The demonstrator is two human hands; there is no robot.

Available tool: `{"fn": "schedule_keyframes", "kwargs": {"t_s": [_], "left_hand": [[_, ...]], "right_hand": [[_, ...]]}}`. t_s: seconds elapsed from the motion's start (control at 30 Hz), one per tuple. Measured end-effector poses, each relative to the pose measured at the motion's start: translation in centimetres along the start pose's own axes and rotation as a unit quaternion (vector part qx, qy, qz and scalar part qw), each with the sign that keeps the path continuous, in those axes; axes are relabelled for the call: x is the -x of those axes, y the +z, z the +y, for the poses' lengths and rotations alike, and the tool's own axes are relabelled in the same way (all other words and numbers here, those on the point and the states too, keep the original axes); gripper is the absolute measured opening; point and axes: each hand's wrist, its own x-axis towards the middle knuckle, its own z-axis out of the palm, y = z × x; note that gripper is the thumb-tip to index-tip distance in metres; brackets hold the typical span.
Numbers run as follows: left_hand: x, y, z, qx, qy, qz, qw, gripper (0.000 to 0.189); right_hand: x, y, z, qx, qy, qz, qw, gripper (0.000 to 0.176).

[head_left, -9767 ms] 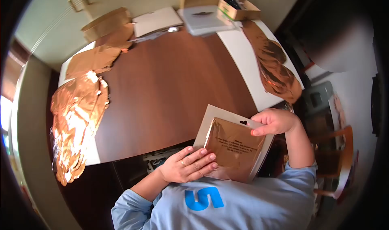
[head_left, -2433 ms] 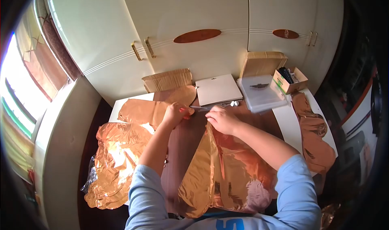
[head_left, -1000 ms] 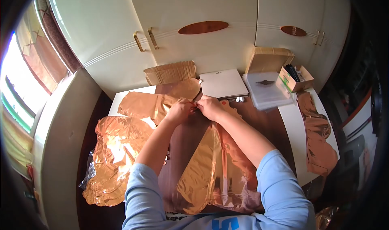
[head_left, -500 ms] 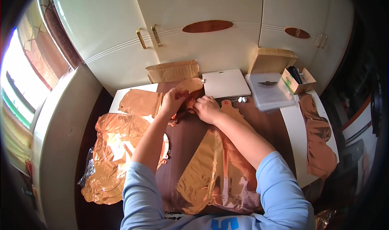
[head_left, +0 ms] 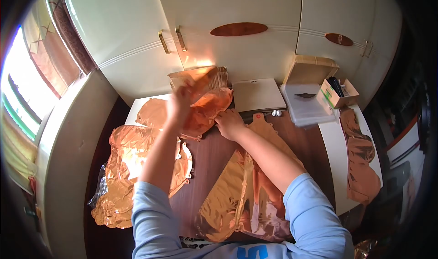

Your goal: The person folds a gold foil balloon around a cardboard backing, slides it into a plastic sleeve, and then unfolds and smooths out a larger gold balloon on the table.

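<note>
At the far left part of the table (head_left: pixel 205 167), in the head view, the left hand (head_left: pixel 184 92), blurred, grips copper foil (head_left: pixel 207 108) between partly curled fingers; the right hand (head_left: pixel 229 123), fingers nearly closed, pinches its edge. Another foil sheet (head_left: pixel 246 195) lies nearer the person.

Motion blur obscures the left hand (head_left: pixel 181 99) and the raised part of the copper foil (head_left: pixel 210 104), so the fingers' exact hold there cannot be determined; the foil edge pinched by the right hand (head_left: pixel 231 123) is partly covered by its fingers. The right forearm (head_left: pixel 269 154) conceals part of the foil panel (head_left: pixel 223 195) beneath. The blue shirt number (head_left: pixel 252 251) is cut off by the lower frame edge, and the marking on the small oval plaque (head_left: pixel 339 39) is illegible.
</note>
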Motion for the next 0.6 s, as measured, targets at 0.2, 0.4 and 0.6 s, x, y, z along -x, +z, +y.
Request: {"fn": "schedule_keyframes", "kwargs": {"t_s": [0.2,0.4,0.6], "left_hand": [[-10.5,-16.9,-3.7,-0.148,0.019,0.378,0.914,0.025],[-8.7,-25.3,0.4,-0.113,0.185,0.327,0.92,0.024],[1.6,-17.8,8.3,-0.056,0.23,0.009,0.972,0.017]], "right_hand": [[-0.9,-0.6,-0.1,-0.012,0.007,-0.054,0.998,0.018],[-1.2,-1.8,-0.4,-0.046,0.033,-0.039,0.998,0.03],[-0.7,-17.2,-4.7,-0.153,-0.051,0.377,0.912,0.084]]}}
